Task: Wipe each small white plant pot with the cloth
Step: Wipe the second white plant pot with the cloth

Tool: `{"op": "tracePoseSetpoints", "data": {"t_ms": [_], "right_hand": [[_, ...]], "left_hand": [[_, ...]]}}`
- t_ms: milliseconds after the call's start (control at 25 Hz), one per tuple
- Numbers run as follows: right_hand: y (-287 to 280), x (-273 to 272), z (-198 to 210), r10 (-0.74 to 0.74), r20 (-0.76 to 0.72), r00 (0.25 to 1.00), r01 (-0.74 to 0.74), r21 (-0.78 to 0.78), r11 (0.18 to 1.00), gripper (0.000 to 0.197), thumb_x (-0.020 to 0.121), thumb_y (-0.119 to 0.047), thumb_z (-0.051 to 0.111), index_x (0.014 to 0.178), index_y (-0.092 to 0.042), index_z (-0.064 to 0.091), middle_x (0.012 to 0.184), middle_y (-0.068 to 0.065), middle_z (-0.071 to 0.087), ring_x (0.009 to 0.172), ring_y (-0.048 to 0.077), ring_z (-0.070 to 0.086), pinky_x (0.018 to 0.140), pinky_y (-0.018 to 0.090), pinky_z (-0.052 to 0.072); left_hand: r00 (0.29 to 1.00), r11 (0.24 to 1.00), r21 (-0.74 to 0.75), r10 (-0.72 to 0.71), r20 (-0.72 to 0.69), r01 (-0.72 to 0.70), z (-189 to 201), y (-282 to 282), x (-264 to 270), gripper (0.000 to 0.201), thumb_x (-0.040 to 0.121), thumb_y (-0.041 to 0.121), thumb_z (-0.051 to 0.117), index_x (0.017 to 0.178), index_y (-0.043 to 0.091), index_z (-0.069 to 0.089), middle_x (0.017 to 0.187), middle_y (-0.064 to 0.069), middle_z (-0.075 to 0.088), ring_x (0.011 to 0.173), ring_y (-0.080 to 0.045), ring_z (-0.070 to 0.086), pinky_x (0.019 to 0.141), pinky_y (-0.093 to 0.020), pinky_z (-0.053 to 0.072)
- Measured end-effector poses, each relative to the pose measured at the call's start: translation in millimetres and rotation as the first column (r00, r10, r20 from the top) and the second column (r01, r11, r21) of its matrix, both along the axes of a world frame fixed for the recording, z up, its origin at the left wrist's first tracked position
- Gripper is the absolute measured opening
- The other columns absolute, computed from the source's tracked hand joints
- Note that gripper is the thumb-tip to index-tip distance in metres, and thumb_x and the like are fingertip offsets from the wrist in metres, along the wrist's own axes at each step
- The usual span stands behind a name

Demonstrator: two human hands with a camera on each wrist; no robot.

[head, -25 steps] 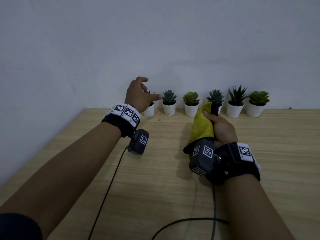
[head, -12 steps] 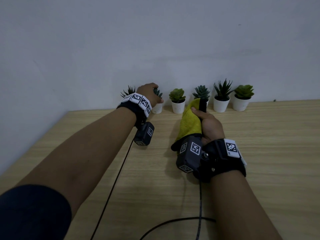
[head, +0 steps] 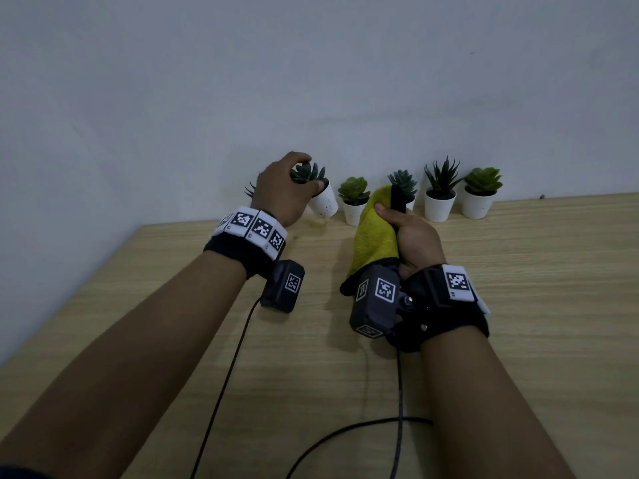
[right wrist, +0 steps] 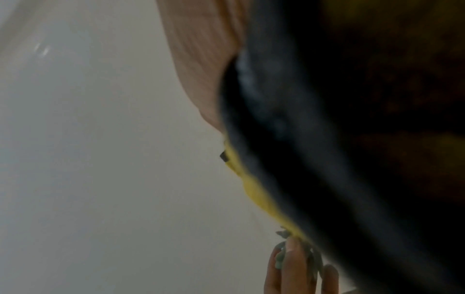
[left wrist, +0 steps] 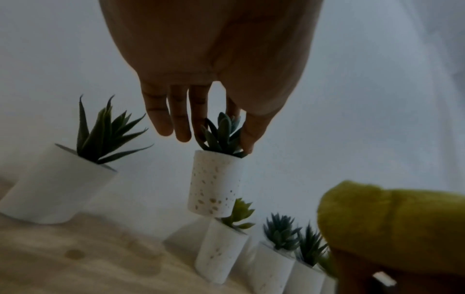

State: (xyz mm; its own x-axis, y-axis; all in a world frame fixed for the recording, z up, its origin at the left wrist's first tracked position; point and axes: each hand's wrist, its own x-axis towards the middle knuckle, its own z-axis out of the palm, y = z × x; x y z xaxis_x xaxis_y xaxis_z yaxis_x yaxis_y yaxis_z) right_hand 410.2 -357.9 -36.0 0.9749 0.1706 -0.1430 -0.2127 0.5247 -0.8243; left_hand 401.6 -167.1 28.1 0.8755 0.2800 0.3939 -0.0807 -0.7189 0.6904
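Left hand (head: 281, 193) grip pinches speckled pot (head: 323, 202) at rim, lifted clear of table (head: 518, 305), far left. Right hand (head: 413, 236) grip clamped on yellow cloth (head: 375, 238), near centre. Advice: bring cloth to pot; rotate pot; keep plant (left wrist: 221, 135) uncrushed.

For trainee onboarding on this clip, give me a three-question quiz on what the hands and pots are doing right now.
1. True or false: the speckled pot rests on the table.
2. What does the right hand hold? A) yellow cloth B) a pot C) nothing
3. Where does the left hand grip?

Key: 1 false, lifted. 2 A. 3 At the plant's base, by the pot's rim.
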Motion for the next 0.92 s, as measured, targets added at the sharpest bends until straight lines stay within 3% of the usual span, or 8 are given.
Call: {"op": "tracePoseSetpoints", "data": {"t_ms": [120,200,360,480,600,680,800,920], "right_hand": [[4.9,-13.7,19.6,-0.010,0.068,0.998,0.012,-0.023,1.000,0.017,0.085,-0.010,0.068,0.102,-0.012,0.069,0.101,0.015,0.071,0.082,0.029,0.068,0.069,0.039,0.057],[6.0,-22.0,32.4,-0.003,0.116,0.993,0.007,-0.032,0.999,0.014,0.086,-0.007,0.067,0.099,-0.012,0.069,0.093,0.013,0.071,0.075,0.025,0.068,0.064,0.035,0.058],[21.7,-44.0,53.5,0.019,0.260,0.965,0.014,-0.127,0.992,0.016,0.082,0.000,0.070,0.097,-0.007,0.071,0.081,0.008,0.073,0.064,0.019,0.069,0.056,0.029,0.056],[35.7,-58.4,61.5,0.049,0.385,0.922,0.045,-0.232,0.972,0.018,0.078,0.004,0.072,0.086,-0.012,0.073,0.078,0.006,0.072,0.065,0.016,0.068,0.063,0.030,0.059],[43.5,-66.4,65.5,0.098,0.521,0.848,0.115,-0.361,0.925,0.020,0.076,0.002,0.075,0.081,-0.017,0.074,0.082,0.010,0.071,0.073,0.018,0.067,0.071,0.035,0.058],[47.1,-71.0,67.2,0.135,0.572,0.809,0.139,-0.410,0.901,0.020,0.075,0.000,0.076,0.082,-0.019,0.074,0.079,0.007,0.072,0.074,0.016,0.067,0.071,0.034,0.058],[51.0,-77.3,70.9,0.165,0.623,0.765,0.143,-0.414,0.899,0.023,0.075,0.000,0.077,0.083,-0.021,0.075,0.074,-0.005,0.073,0.073,0.010,0.068,0.070,0.028,0.058],[53.9,-78.9,72.0,0.153,0.653,0.741,0.174,-0.408,0.897,0.023,0.075,0.000,0.077,0.084,-0.021,0.075,0.075,-0.005,0.073,0.074,0.010,0.068,0.072,0.029,0.058]], "left_hand": [[0.994,0.977,-0.211,-0.003,0.109,0.026,7.2,5.7,-39.0,0.043,0.081,0.029,0.073,0.123,0.029,0.061,0.108,0.007,0.062,0.101,-0.015,0.060,0.087,-0.033,0.052],[0.988,0.933,-0.353,-0.018,0.155,0.072,9.0,7.2,-62.0,0.040,0.081,0.025,0.073,0.120,0.030,0.062,0.104,0.008,0.061,0.101,-0.017,0.061,0.084,-0.041,0.057],[0.978,0.792,-0.590,-0.039,0.206,0.156,10.0,13.1,-98.0,0.037,0.087,0.013,0.067,0.123,0.021,0.060,0.112,-0.009,0.062,0.099,-0.026,0.066,0.073,-0.040,0.061],[0.973,0.694,-0.698,-0.020,0.229,0.179,5.1,19.3,-111.6,0.035,0.087,0.013,0.067,0.121,0.019,0.061,0.116,-0.015,0.061,0.102,-0.029,0.066,0.076,-0.047,0.060],[0.967,0.625,-0.749,-0.039,0.252,0.220,3.8,23.6,-115.4,0.036,0.085,0.011,0.069,0.120,0.018,0.062,0.120,-0.018,0.060,0.107,-0.028,0.063,0.072,-0.046,0.060],[0.960,0.606,-0.751,-0.082,0.269,0.262,6.9,25.5,-117.5,0.038,0.084,0.009,0.070,0.121,0.017,0.061,0.123,-0.017,0.059,0.109,-0.026,0.062,0.068,-0.040,0.059],[0.946,0.610,-0.726,-0.153,0.285,0.317,10.5,27.5,-122.2,0.043,0.083,0.004,0.070,0.123,0.017,0.061,0.125,-0.015,0.059,0.104,-0.020,0.065,0.068,-0.036,0.058],[0.933,0.635,-0.686,-0.207,0.293,0.356,9.9,31.4,-124.4,0.050,0.081,0.002,0.071,0.127,0.017,0.059,0.124,-0.015,0.059,0.098,-0.016,0.067,0.074,-0.039,0.059]]}}
